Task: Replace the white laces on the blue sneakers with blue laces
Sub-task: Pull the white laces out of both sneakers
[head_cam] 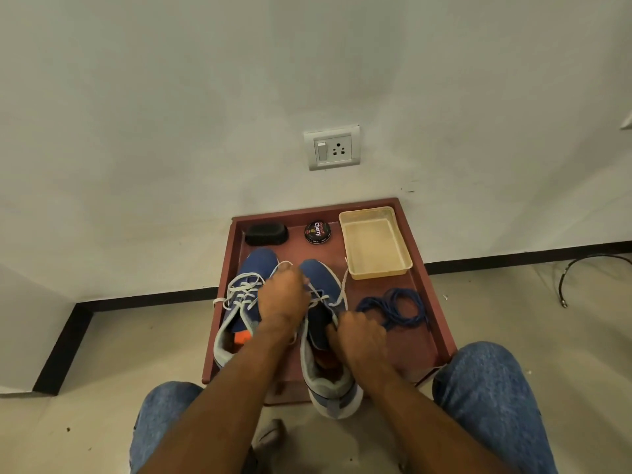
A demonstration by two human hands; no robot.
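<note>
Two blue sneakers (323, 285) on red worktop (431, 289), white laces (241, 290) half loosened. Left hand (282, 295) grip pinching a lace on right shoe, right hand (362, 336) grip clenched on its collar. Blue laces (393, 307) coiled at 3 o'clock of the shoes

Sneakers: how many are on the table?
2. Left sneaker lies under the left hand; right sneaker beside it, heel past the table edge, right hand on it.
</note>
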